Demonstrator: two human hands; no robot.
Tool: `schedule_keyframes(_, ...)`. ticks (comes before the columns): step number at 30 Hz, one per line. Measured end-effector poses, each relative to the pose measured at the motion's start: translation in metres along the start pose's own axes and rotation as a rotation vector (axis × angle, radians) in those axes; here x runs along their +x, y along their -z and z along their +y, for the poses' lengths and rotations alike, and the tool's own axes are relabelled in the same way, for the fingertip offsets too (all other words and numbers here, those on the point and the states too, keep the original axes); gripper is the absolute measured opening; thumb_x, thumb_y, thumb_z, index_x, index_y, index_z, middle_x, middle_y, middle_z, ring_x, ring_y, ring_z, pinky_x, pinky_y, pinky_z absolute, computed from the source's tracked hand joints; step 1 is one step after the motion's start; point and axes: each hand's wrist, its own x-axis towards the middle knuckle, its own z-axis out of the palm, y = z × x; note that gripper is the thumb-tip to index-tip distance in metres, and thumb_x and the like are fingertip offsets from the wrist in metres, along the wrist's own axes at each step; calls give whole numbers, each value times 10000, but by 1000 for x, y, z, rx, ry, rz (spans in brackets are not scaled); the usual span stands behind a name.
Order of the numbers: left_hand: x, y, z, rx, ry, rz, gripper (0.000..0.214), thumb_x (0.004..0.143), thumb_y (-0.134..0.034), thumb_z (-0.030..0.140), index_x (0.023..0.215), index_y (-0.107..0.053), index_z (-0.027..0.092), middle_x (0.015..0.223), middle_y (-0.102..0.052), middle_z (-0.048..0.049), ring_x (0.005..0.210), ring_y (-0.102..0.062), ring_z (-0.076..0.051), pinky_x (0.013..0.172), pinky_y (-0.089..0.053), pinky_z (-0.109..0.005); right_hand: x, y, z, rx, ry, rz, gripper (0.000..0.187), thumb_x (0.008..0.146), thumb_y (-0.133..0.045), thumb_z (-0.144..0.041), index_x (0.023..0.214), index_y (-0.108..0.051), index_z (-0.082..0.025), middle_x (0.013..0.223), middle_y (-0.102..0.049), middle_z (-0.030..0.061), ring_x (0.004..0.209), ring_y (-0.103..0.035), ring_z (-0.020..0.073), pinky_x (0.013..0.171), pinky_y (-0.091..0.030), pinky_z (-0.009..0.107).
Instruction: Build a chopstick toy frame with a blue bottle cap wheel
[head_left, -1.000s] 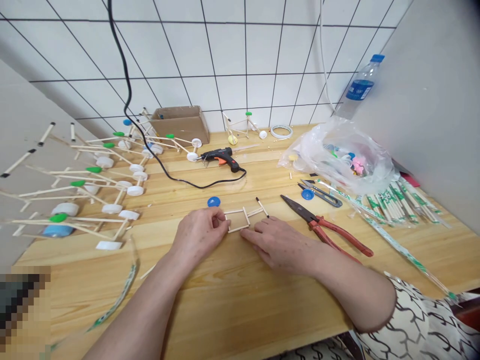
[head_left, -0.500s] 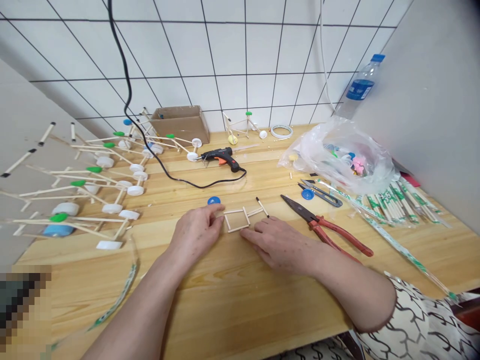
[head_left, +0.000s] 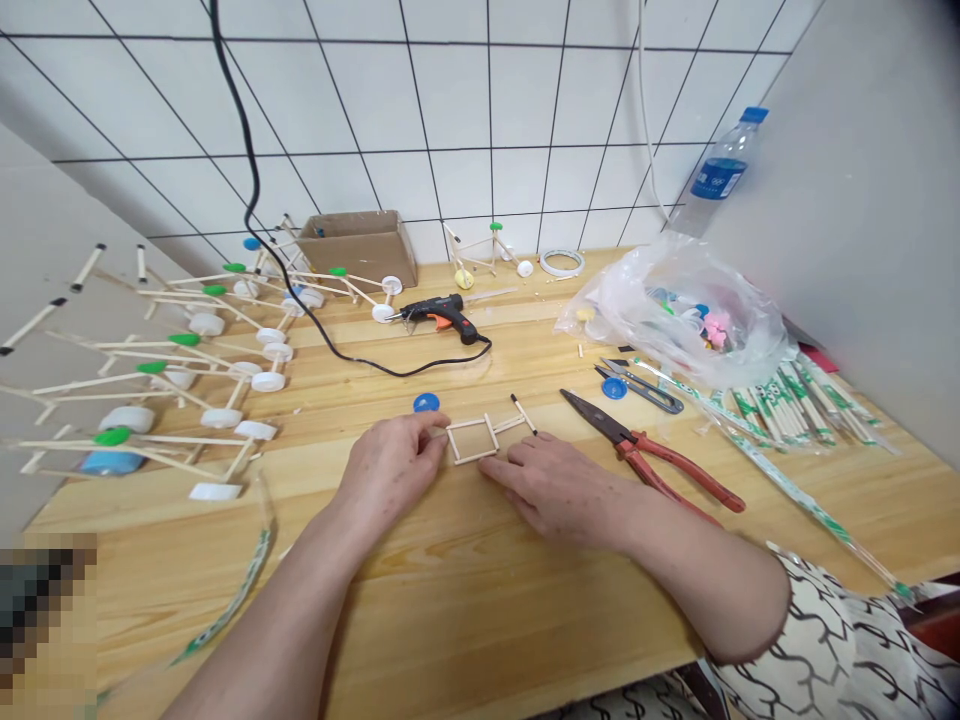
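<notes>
Stick frame [head_left: 472, 440] on my feed: where is it sitting?

Flat on the wooden tabletop [head_left: 480, 610], between both hands. It's a small rectangle of thin wooden sticks, with a black-tipped stick [head_left: 523, 412] angling off its right side

And the fingers?

On the left hand [head_left: 394, 470], they're loosely together and open, with the tips right at the frame's left corner. I can't tell from here whether they're touching it. On the right hand [head_left: 559, 490], they're slightly spread and lie low against the wood, just below the frame's right end. Neither hand is closed around anything

What's nearby?

A blue bottle cap [head_left: 426, 402] sits just beyond the left fingertips, red-handled pliers [head_left: 664, 465] lie beside the right hand, and a hot glue gun [head_left: 442, 315] rests farther back
</notes>
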Motion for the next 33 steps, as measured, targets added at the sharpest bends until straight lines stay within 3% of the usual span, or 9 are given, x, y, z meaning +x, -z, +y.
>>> schedule_keyframes(14,-1,2,2,16,-3,0,387,766,-417,358,1028,-662,213,745,-699,-31,720,-624,-222,631,-404,-297,0,2,0,14,-2,-6,309,860,-412,-151,1139,-545,-140,910,-628,109,816,-555,211,744,-396,338)
schedule_keyframes(19,-3,4,2,-11,18,10,419,741,-438,399,1046,-652,208,659,-666,-5,666,-612,-210,603,-395,-290,1,2,-1,16,-5,-3,310,853,-428,-145,1140,-548,-140,899,-629,103,807,-555,208,737,-398,333)
schedule_keyframes(24,-4,9,5,-21,-9,-41,452,710,-480,428,1067,-635,199,629,-635,8,646,-600,-204,578,-389,-283,-1,8,0,38,4,-5,300,852,-435,-128,1123,-564,-141,884,-623,104,818,-544,200,744,-397,329)
schedule_keyframes(29,-6,12,8,22,-33,-81,490,689,-512,454,1101,-612,206,667,-626,5,656,-590,-202,563,-381,-281,-3,9,10,41,-67,168,272,830,-435,-74,1010,-620,-162,874,-601,83,836,-521,187,751,-386,302)
schedule_keyframes(33,-8,13,11,53,-58,-103,491,671,-544,451,1100,-608,220,671,-610,9,654,-584,-203,561,-376,-281,-2,2,18,43,-133,264,310,832,-420,-67,1056,-608,-172,826,-580,63,804,-502,179,727,-376,285)
